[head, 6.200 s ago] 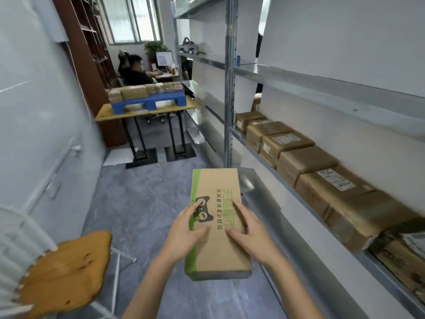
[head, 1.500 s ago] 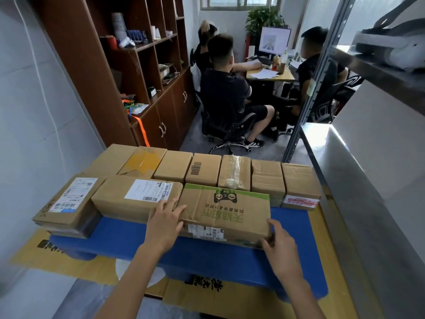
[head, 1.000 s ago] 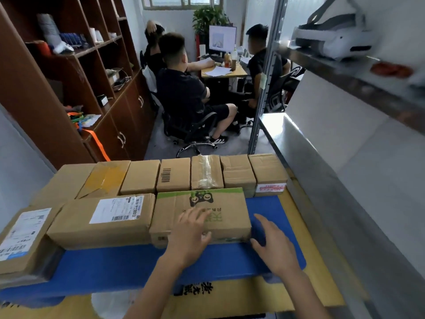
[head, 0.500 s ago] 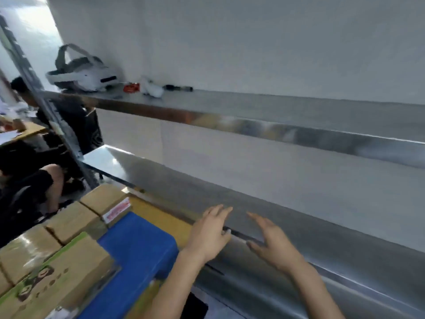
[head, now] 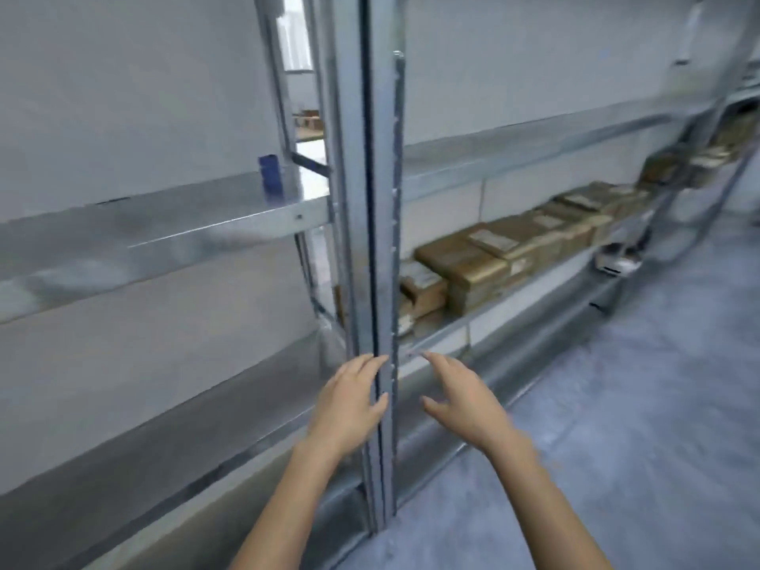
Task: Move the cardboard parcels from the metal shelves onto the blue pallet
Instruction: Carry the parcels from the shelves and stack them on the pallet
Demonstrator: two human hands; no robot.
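A row of brown cardboard parcels lies on a metal shelf to the right of a grey upright post, running off to the far right. My left hand is open in front of the post's foot, fingers spread. My right hand is open just right of the post, below the shelf's front edge and short of the nearest parcel. Both hands hold nothing. The blue pallet is out of view.
The shelf boards left of the post carry no parcels. More parcels sit on a further rack at the far right. A white object lies under the shelf end. Grey floor spreads to the right.
I have turned right, away from the pallet and its stacked parcels; the post and the loaded shelf have come into view. Both hands stay empty and open.
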